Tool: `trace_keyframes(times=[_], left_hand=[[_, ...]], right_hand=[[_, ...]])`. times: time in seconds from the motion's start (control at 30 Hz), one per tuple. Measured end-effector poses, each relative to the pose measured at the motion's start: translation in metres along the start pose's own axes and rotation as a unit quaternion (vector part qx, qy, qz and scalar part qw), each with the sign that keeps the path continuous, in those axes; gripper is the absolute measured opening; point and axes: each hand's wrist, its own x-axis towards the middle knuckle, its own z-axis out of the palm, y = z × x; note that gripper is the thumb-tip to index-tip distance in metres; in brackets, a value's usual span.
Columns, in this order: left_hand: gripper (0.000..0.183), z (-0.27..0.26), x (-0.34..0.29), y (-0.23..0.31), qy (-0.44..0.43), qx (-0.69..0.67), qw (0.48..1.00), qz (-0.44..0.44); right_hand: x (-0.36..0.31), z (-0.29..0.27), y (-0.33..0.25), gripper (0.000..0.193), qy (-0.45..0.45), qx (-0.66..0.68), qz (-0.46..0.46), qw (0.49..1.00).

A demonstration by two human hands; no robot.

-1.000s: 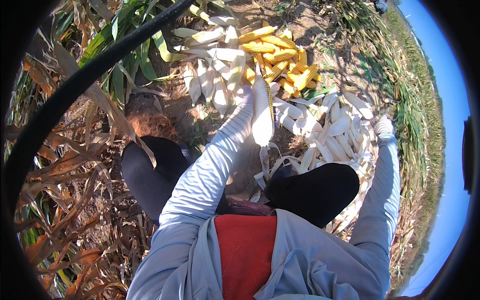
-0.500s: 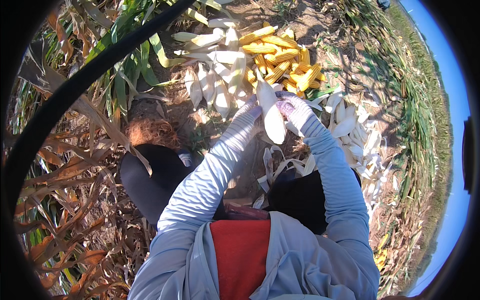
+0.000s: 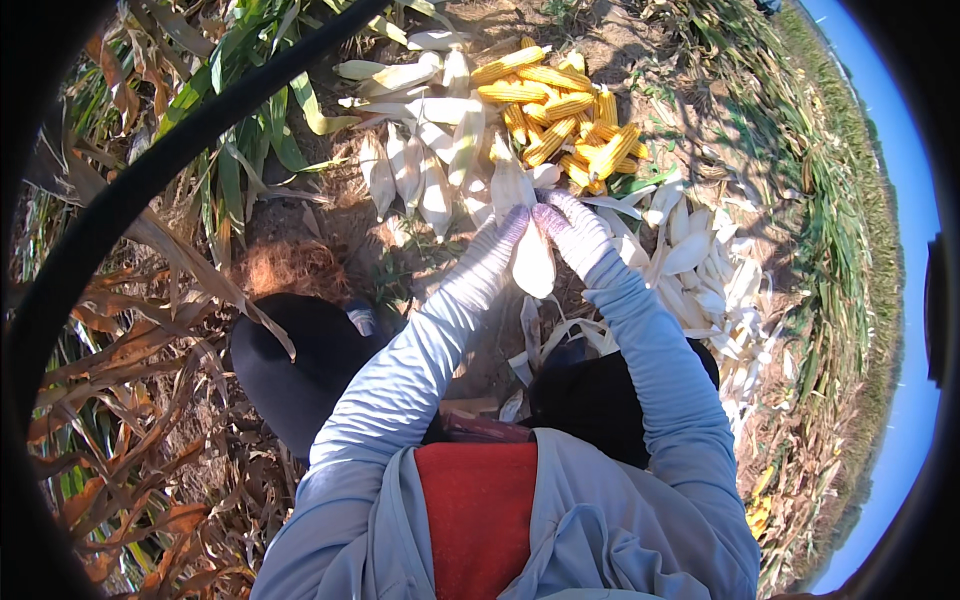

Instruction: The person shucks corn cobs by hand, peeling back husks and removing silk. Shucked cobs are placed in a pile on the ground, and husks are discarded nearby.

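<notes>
- Leftward, dry brown leaves (image 3: 125,350) cover the ground in a tangle, and a dark curved band (image 3: 180,140) crosses the view above them, slanting up to the top edge.
- Next come long green leaves (image 3: 285,125), with a clump of rust-coloured fibres (image 3: 290,265) on the soil below them, just beyond the person's black-clad left knee (image 3: 300,365).
- Then a group of ears in pale husks (image 3: 400,75) lies on the ground, some stacked crosswise at the far side, others side by side with their tips toward the person.
- Near the middle, the left hand (image 3: 497,232), at the end of a grey-blue sleeve (image 3: 375,375), has its grip closed on the left side of one husked ear (image 3: 533,265).
- That ear is between the two hands, its narrow end pointing away from the person and its broad end toward the lap; pale husk covers the part that shows.
- Beyond it sits a heap of bare yellow cobs (image 3: 550,105), piled at various angles.
- Against the ear's right side, the right hand (image 3: 572,228) also has its grip on the husk; some fingers are hidden.
- Further right, loose pale husks (image 3: 690,260) spread in a heap beyond the right knee (image 3: 600,390).
- Rightmost, flattened green stalks (image 3: 850,220) run along the field's edge under blue sky (image 3: 905,190).
</notes>
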Motion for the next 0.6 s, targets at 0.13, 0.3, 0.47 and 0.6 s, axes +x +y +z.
trace_keyframes(times=[0.13,0.3,0.47,0.6], left_hand=[[0.038,0.007,-0.015,0.012,0.083,0.084,0.993,0.005],[0.040,0.029,-0.028,0.027,0.132,0.051,0.990,0.017],[0.048,0.026,-0.017,0.035,0.174,0.097,0.978,0.057],[0.053,0.016,-0.009,0.038,0.169,0.030,0.983,0.069]], right_hand=[[0.003,0.005,-0.001,0.022,0.022,-0.056,0.030,0.998],[-0.002,0.013,0.000,0.028,-0.013,-0.061,0.016,0.998],[-0.010,0.005,-0.007,0.021,-0.024,0.250,0.004,0.968],[-0.012,0.006,-0.005,0.020,-0.008,0.254,0.010,0.967]])
